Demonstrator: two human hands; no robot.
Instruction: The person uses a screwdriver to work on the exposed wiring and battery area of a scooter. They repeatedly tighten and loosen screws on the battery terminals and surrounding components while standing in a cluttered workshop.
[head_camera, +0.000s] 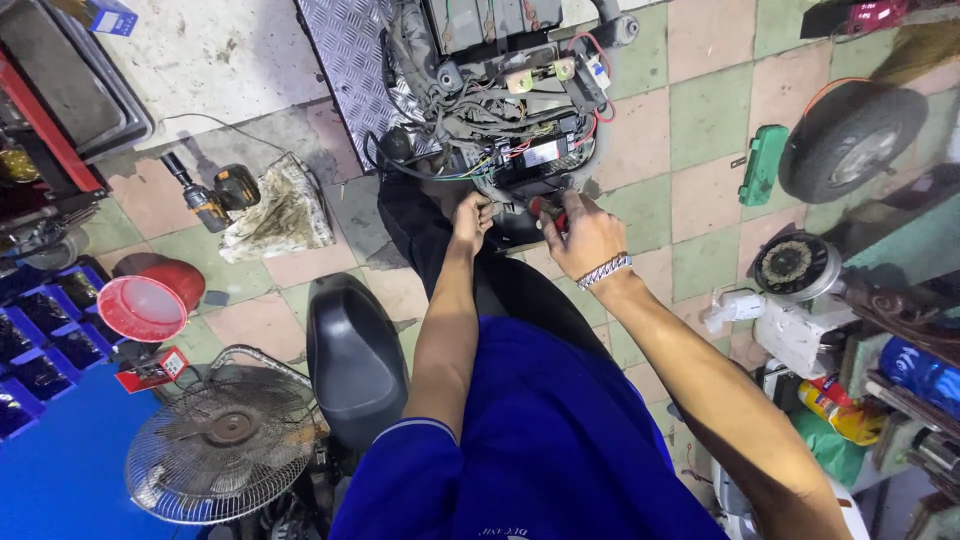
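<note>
**Both hands in scooter wiring bay, tool close to live-looking leads**

Left hand (470, 218) sits at the 12 o'clock end of the left forearm, fingers curled shut on what looks like a wire or small part at the lower edge of the wiring bundle (505, 150); exact item is too small to tell. Right hand (583, 235), just at 3 o'clock of the left, is closed around a red-handled tool (548, 210), tip pointing toward 11 o'clock into the same bundle. A beaded bracelet (603, 270) sits on the right wrist.

The bundle lies in the opened scooter body (500, 80), at 12 o'clock from both hands, with red, green and black leads crowded together.

Risks, as a judgement:
- Tool tip may slip off and bridge two terminals, since leads are packed tight and the hands block the view.
- Bracelet could snag a loose wire or touch bare contact if metal.
- Pull from the left hand could tear a connector out.
- Black seat (355, 360) at 7 o'clock of the hands crowds the left elbow, limiting a steady brace.

Cordless drill (212, 195) and rag (280, 212) lie on the tiled floor at 9 o'clock, well apart. Fan (225, 445) stands at 7 o'clock, loose wheel (850, 140) at 2 o'clock.
</note>
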